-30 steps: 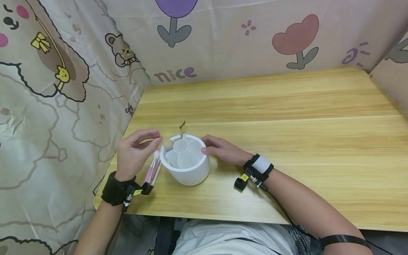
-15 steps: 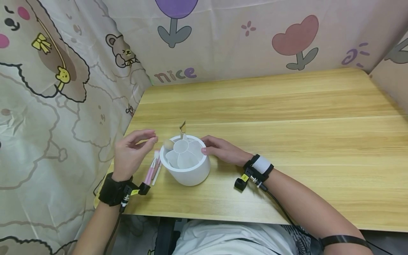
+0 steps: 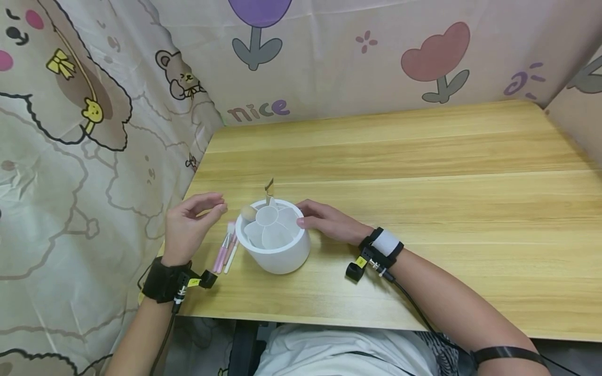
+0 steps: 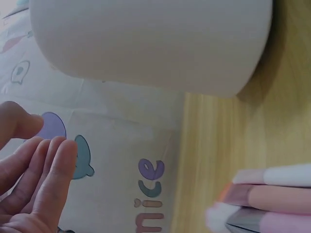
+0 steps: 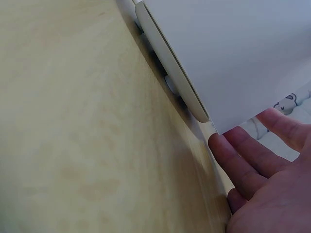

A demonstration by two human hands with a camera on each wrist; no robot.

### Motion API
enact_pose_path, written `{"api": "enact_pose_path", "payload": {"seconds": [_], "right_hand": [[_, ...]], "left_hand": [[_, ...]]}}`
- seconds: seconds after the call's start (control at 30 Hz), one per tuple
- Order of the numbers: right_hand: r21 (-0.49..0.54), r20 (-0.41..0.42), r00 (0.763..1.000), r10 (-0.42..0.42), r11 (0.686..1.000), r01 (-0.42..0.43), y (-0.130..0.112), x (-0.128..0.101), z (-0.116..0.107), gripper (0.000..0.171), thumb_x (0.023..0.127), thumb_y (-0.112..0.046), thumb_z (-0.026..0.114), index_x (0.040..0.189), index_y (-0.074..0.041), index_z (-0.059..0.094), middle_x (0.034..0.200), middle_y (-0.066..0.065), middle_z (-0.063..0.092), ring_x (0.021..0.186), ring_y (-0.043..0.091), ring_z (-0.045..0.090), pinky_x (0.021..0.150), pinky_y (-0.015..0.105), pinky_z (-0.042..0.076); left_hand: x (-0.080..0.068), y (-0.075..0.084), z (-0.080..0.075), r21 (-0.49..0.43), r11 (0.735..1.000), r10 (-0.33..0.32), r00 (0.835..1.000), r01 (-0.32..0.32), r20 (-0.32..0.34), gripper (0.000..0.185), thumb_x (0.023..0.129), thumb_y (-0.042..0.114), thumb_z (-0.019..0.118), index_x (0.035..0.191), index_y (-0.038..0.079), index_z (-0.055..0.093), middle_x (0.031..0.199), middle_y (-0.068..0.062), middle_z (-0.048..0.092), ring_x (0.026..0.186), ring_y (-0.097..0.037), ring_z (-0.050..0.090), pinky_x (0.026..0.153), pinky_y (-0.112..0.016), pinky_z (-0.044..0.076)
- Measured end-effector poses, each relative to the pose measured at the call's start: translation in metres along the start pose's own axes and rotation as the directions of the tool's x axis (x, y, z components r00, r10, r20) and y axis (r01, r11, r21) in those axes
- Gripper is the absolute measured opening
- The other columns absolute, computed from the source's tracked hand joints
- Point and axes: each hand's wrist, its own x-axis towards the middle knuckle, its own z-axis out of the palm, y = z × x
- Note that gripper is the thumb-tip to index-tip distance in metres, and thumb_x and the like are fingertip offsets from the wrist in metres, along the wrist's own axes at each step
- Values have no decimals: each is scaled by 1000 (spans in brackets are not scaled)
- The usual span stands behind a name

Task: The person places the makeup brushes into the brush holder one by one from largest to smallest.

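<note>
A white round brush holder [image 3: 277, 256] with flower-shaped compartments stands upright on the table. A fluffy, pale brush head [image 3: 248, 212] shows in its left compartment, its handle hidden inside. A thin gold piece [image 3: 269, 189] rises at the back rim, its kind unclear. My left hand [image 3: 190, 224] hovers left of the holder, holding nothing, its fingers loosely bent with a gap to the thumb. My right hand [image 3: 324, 222] rests against the holder's right side, thumb at the rim; the right wrist view shows nearly straight fingers [image 5: 248, 160] touching the lower wall.
Makeup brushes [image 3: 224, 250] with pink and white handles lie side by side just left of the holder, bristles pointing away. The wooden table [image 3: 423, 209] reaches far to the right. A printed curtain [image 3: 329, 68] hangs along the back and left edges.
My left hand has drawn back to the left, away from the holder and the brush head in it. The right hand and the holder have stayed in place.
</note>
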Motion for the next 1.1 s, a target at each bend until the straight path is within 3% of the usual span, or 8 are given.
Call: {"api": "enact_pose_path", "payload": {"seconds": [0.27,0.5,0.87,1.1], "right_hand": [[-4,-2,1000,2,1000,-2,2,0,-1,44,105,-43,53,143,-22,54,146,2,62,141,23,53,126,54,36],[8,1,1000,5,1000,-5,0,0,0,44,104,-43,53,143,-23,54,146,2,61,141,23,53,126,54,36],[1,-4,1000,17,1000,-17,-2,-1,1,44,104,-43,53,144,-23,54,147,3,61,143,24,52,126,55,36],[-8,-10,1000,16,1000,-16,-1,0,0,45,104,-43,53,144,-23,54,147,2,61,143,23,52,126,55,36]], "left_hand": [[-2,-11,-4,84,991,-103,995,104,-14,28,91,12,80,115,-2,74,95,26,74,91,4,73,83,-12,60],[-7,-24,-9,178,960,-224,974,215,27,36,92,26,79,121,5,74,100,27,72,97,5,69,89,-9,56],[-17,-42,-12,289,908,-326,945,304,29,38,92,39,78,121,14,75,107,13,75,97,4,68,91,-17,52],[-19,-48,-14,283,908,-338,940,310,55,42,92,41,78,123,12,74,105,15,75,97,4,68,90,-13,53]]}}
